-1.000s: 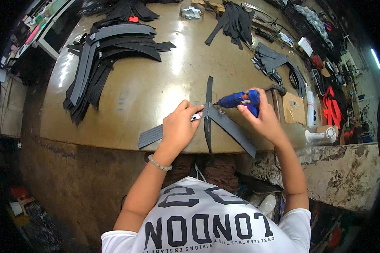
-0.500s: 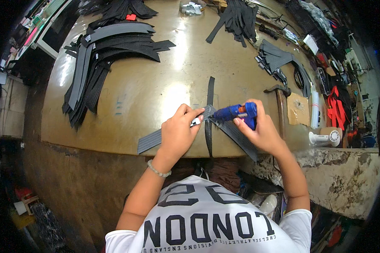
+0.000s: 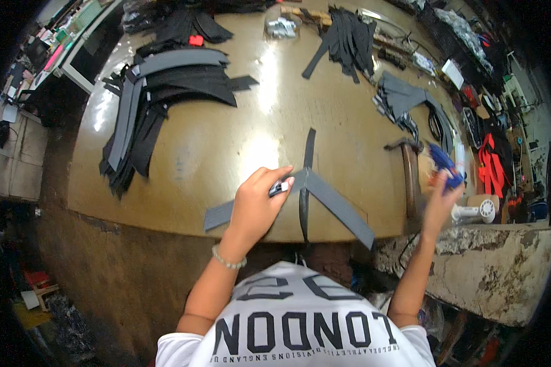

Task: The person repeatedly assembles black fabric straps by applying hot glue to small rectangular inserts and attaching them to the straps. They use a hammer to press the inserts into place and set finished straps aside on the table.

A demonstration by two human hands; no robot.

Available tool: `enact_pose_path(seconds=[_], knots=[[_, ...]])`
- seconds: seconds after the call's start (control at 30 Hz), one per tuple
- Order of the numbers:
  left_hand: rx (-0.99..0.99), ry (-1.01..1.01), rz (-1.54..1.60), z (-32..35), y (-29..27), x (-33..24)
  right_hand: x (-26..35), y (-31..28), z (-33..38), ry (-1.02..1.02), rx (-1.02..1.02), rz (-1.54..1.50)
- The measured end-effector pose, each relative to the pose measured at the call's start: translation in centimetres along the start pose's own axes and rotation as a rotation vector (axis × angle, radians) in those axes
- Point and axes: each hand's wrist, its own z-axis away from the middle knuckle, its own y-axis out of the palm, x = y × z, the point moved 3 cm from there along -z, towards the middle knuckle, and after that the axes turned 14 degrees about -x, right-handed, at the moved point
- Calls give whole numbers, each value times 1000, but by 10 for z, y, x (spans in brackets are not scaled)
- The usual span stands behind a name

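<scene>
My left hand is closed near the table's front edge, pinching a small black-and-white piece whose kind I cannot make out. Beside its fingertips lies a grey webbing strap, bent into a wide V, its left arm partly under my hand. A narrow black strap crosses at the bend, running from far to near. Out to the right, my right hand grips a blue glue gun, somewhat blurred, just right of a hammer.
Piles of black and grey straps lie at the far left. More black strips and a grey strap bundle sit farther back and right. A white handheld blower rests at the right edge, near red straps.
My right hand has carried the glue gun from the strap's bend to the right, beyond the hammer. My left hand stays by the bend, still pinching the small piece.
</scene>
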Motion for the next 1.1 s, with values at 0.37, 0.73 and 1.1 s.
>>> enact_pose_path(seconds=[0.37,0.73,1.1], knots=[[69,-1131,1655,-17,-11,19,57,5,115,-289,267,152],[185,-930,1315,-36,-8,7,103,91,162,-238,481,58],[161,-776,1067,23,-4,-36,143,75,206,645,735,-797]])
